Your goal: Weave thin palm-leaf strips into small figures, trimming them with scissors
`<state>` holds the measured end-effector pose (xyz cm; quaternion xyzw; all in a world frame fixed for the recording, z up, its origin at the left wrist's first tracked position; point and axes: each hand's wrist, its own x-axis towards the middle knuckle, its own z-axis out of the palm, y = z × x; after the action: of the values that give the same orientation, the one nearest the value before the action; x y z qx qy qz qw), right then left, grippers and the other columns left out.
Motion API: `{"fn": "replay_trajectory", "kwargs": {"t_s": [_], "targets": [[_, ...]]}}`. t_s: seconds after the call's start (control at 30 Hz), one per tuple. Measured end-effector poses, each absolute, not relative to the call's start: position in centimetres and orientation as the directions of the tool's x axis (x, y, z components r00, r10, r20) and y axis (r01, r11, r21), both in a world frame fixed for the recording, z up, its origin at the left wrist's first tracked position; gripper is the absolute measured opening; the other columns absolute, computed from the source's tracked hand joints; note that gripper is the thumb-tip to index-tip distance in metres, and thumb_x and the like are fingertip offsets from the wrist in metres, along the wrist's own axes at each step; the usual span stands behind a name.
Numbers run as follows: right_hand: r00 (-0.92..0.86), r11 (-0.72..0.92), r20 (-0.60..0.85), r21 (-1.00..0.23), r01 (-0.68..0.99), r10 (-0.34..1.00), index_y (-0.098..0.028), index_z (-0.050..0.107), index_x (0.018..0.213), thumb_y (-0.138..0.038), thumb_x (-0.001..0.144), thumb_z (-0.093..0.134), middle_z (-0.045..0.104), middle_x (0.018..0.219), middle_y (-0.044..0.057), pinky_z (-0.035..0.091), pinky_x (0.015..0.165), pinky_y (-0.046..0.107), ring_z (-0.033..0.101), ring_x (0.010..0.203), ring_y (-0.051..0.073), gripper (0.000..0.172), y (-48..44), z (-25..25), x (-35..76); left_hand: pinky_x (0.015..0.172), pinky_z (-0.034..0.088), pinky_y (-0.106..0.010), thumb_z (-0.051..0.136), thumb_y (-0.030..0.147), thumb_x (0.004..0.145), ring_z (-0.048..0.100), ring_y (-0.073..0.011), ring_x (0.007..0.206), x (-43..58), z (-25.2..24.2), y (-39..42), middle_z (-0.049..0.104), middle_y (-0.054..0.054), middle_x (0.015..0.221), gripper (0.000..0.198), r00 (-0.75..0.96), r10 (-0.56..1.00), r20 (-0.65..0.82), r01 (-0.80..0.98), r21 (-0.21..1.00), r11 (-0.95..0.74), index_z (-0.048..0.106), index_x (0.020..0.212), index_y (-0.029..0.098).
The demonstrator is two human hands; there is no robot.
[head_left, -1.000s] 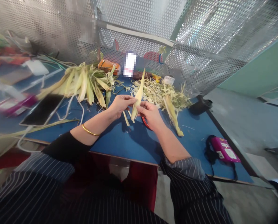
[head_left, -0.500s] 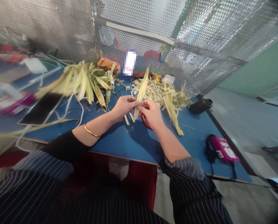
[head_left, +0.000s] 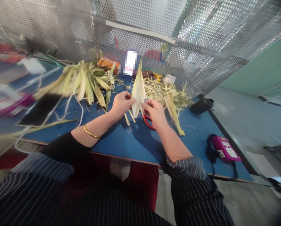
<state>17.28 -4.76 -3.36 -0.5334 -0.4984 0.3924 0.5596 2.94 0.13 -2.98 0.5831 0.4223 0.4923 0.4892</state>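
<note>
A pale corn husk [head_left: 138, 89] stands spread between my two hands, its pointed tip away from me. My left hand [head_left: 121, 105] pinches its left edge, and my right hand [head_left: 154, 113] pinches its right edge lower down. Red scissor handles [head_left: 148, 122] lie on the table beside my right hand, partly hidden by it. Two narrow husk strips [head_left: 127, 119] rest below the held husk. To the left is a fan of whole husks [head_left: 83, 82]; to the right, a heap of shredded husk [head_left: 159, 91] with a single husk [head_left: 174, 116] by it.
The blue table [head_left: 128, 144] also holds a black phone [head_left: 40, 110] with white cables at left, an orange packet [head_left: 108, 65], a black cylinder [head_left: 202, 106] and a magenta device [head_left: 225, 149] with a dark strap. A perforated metal screen [head_left: 140, 37] stands behind.
The husk, narrow and folded before, is now opened out wide. My hands have moved apart, the left one leftward, each keeping hold of an edge.
</note>
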Motion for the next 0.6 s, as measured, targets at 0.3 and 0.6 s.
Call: {"fn": "replay_trajectory", "kwargs": {"t_s": [0.3,0.6], "targets": [[0.215,0.071,0.068,-0.997,-0.004,0.974,-0.021,0.053,0.075,-0.030,0.067,0.064,0.054,0.059,-0.005,0.044,0.048,0.023,0.054,0.050,0.009,0.017,-4.6,-3.3,17.4,0.053,0.042,-0.025,0.057,0.024,0.067,0.048,-0.0102,0.054,2.1,-2.7,0.6,0.055,0.001,0.061,0.011,0.101,0.912,0.397,0.346,0.846,-0.407,0.048,0.064,0.019],[0.147,0.181,0.216,-0.958,0.224,0.965,-0.020,0.060,0.081,-0.037,0.074,0.060,0.060,0.069,-0.001,0.048,0.056,0.026,0.056,0.060,0.012,0.019,-4.5,-4.0,17.4,0.057,0.040,-0.025,0.058,0.024,0.068,0.050,-0.0113,0.058,2.6,-2.8,-0.1,0.056,0.001,0.063,0.010,0.163,0.896,0.413,0.403,0.801,-0.442,0.050,0.066,0.018]]}}
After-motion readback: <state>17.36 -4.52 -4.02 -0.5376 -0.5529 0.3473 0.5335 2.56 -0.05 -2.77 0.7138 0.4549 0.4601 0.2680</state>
